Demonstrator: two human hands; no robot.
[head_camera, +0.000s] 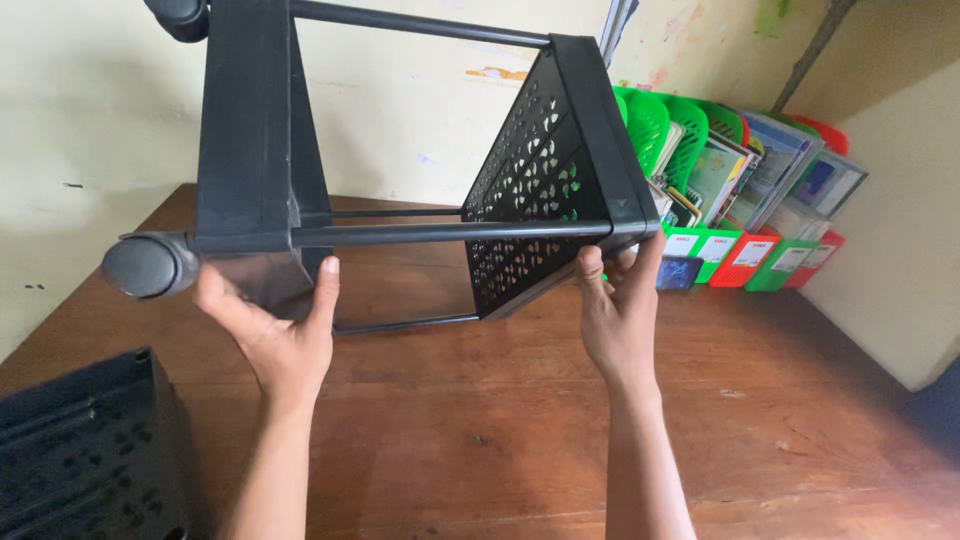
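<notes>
both hands, left hand (275, 335) and right hand (618, 315), loosely cup the tilted black rack (420, 170); it could slip onto the desk (500, 420).

Matt black plastic rack (545, 170), worn wooden table (480, 400)

A brown wooden counter (480, 420) fills the near and middle ground, its boards worn and marked with pale scuffs. Behind it rises a cream wall (90, 120), stained with smears of yellow, orange and green paint towards the far right. Along that wall at far right stands a row of green and red plastic magazine files (745, 255) packed with books and papers, resting on the counter. On the right a plain beige wall (900, 270) juts forward, casting shadow over the counter's right edge. Soft daylight lies evenly over the wood.
</notes>
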